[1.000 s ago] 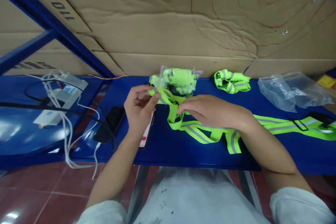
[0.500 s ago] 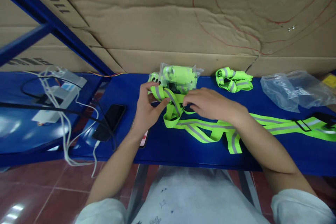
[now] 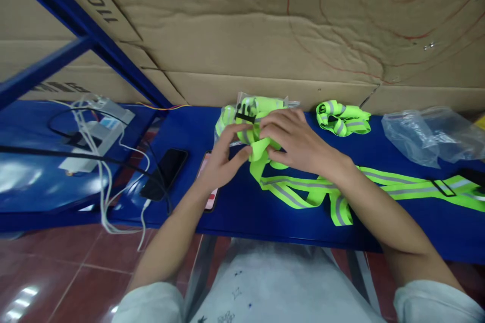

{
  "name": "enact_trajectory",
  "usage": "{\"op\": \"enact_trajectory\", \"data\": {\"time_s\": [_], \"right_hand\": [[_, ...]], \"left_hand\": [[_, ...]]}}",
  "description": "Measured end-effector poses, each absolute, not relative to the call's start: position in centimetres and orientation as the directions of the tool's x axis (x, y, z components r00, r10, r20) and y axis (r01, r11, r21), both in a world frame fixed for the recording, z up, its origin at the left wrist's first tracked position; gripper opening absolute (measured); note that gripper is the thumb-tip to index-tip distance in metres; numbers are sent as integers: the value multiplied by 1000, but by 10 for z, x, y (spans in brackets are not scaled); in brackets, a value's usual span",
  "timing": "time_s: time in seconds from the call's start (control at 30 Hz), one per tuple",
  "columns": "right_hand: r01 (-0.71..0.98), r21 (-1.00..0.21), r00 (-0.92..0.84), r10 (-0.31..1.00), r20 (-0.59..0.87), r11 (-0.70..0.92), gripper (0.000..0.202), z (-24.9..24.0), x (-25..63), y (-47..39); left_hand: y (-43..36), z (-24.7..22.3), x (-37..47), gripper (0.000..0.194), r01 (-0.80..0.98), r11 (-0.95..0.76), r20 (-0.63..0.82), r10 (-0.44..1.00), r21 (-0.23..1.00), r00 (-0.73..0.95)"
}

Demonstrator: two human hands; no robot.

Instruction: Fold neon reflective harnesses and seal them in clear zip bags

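A neon-yellow strap with a grey stripe point(image 3: 290, 196) trails rightward across the blue table from between my hands. My left hand point(image 3: 224, 159) has its fingers curved around the strap's gathered part. On the other side, my right hand point(image 3: 290, 136) pinches the same gathered part, its knuckles turned up. A black buckle point(image 3: 245, 113) shows just above my fingers. Behind them, a clear bag of yellow straps point(image 3: 268, 103) is partly hidden by my right hand. Farther right lies a folded yellow strap bundle point(image 3: 343, 118).
Clear plastic bags point(image 3: 432, 136) lie at the right. A black phone point(image 3: 164, 174) and a lit phone point(image 3: 211, 199) are on the left, near white cables point(image 3: 104, 186) and a power strip point(image 3: 102, 133). Cardboard point(image 3: 246, 45) stands behind the blue table point(image 3: 242, 222).
The gathered strap and my hands have shifted; my right hand now sits higher, over the bag's front. A black buckle has come into view above my fingers. The camera view has moved slightly.
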State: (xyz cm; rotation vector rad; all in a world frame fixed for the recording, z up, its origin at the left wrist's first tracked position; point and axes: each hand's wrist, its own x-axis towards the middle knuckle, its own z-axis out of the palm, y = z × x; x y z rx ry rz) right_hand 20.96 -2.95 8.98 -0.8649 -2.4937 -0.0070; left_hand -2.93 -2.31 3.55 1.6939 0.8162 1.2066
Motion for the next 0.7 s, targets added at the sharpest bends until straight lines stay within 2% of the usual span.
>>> {"op": "enact_trajectory", "data": {"time_s": [0.07,0.13,0.23,0.3,0.37,0.47,0.53,0.6,0.7], "right_hand": [[554,-185,-646,559,519,812,25,97,208,-34],[520,-225,-639,550,538,824,32,100,205,-38],[503,-276,-625,565,538,819,38,98,202,-37],[511,-305,-605,588,536,804,39,93,204,-32],[533,-355,-592,638,492,768,48,84,210,-23],[595,-528,-562,783,265,606,63,70,218,-8],[609,-686,-508,860,47,397,55,65,220,0],[554,-821,-447,881,-155,136,42,64,220,3],[434,-884,-407,838,-363,-172,32,68,217,2]], "left_hand": [[-33,37,-24,69,70,-490,398,776,869,490],[-43,34,-17,77,119,-556,415,730,823,543],[-53,25,-8,55,91,-476,400,814,874,421],[-53,19,-6,35,-24,-344,333,888,939,319],[-50,17,-7,26,-189,-215,256,941,958,223],[-43,22,-12,31,-388,-55,131,976,920,174],[-40,28,-13,35,-443,47,62,971,896,229],[-37,33,-13,36,-467,116,25,959,877,284],[-33,33,-14,29,-491,146,5,956,859,293]]}}
